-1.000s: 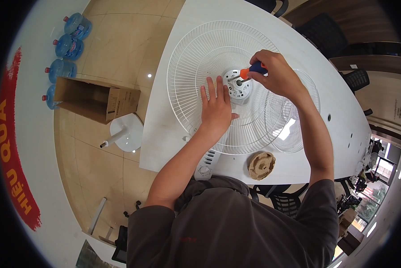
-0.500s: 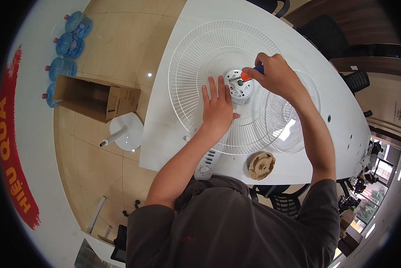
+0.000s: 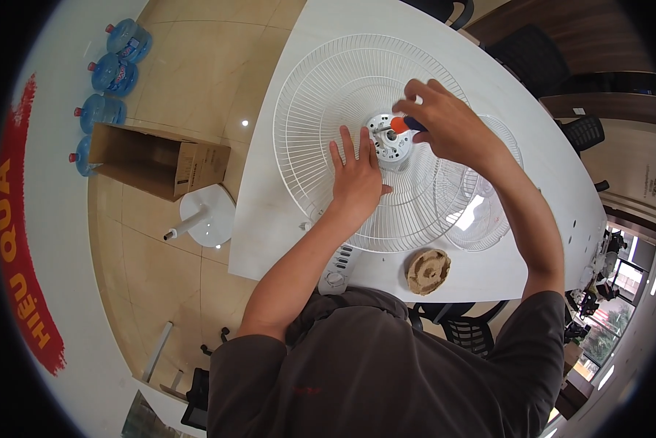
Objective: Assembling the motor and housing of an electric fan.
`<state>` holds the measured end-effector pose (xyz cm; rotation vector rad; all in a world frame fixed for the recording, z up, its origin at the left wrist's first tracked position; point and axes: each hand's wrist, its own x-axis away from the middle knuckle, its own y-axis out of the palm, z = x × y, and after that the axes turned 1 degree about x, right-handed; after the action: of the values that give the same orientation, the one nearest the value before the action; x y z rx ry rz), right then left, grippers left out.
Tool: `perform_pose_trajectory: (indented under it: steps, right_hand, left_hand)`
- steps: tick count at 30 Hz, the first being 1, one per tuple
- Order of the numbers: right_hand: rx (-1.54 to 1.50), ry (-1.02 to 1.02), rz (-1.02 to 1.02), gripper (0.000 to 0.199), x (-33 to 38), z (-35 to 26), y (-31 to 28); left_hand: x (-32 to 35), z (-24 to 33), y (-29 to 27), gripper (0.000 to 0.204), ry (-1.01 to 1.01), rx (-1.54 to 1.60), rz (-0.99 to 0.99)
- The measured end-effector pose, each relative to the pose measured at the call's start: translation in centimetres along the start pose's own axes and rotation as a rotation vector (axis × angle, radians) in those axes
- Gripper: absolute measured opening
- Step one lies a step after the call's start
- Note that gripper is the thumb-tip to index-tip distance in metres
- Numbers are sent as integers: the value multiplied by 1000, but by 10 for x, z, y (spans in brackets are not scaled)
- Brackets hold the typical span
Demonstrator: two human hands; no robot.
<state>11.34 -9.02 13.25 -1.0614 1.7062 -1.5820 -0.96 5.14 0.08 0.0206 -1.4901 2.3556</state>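
two hands (image 3: pixel 357 179), one fan grille (image 3: pixel 320 95), one screwdriver (image 3: pixel 401 125)

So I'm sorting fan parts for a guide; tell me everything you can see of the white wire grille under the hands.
The grille is a round white guard of thin radial wires, metal by its look, with a ring rim. It lies flat on the white table. At its centre sits a white hub with holes. The left hand rests flat on the wires beside the hub. The right hand holds a screwdriver, orange and blue handled, over the hub. A second grille lies partly under its right edge.
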Motion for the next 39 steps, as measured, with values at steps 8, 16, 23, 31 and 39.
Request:
perform_pose_trajectory:
  steps: [8, 16, 23, 31, 39]
  right_hand:
    - [-180, 426, 119, 40, -7, -7, 7]
    - [-364, 487, 201, 28, -5, -14, 6]
    - [-360, 179, 271, 30, 1, -12, 1]
    - [-409, 225, 397, 45, 1, -11, 12]
    - [-414, 648, 332, 47, 3, -7, 23]
  left_hand:
    - [-1, 7, -2, 101, 4, -6, -9]
    - [0, 8, 1, 101, 7, -11, 26]
    - [0, 8, 0, 101, 8, -1, 20]
    - [-1, 9, -1, 101, 12, -2, 14]
    - [-1, 10, -1, 101, 5, 6, 5]
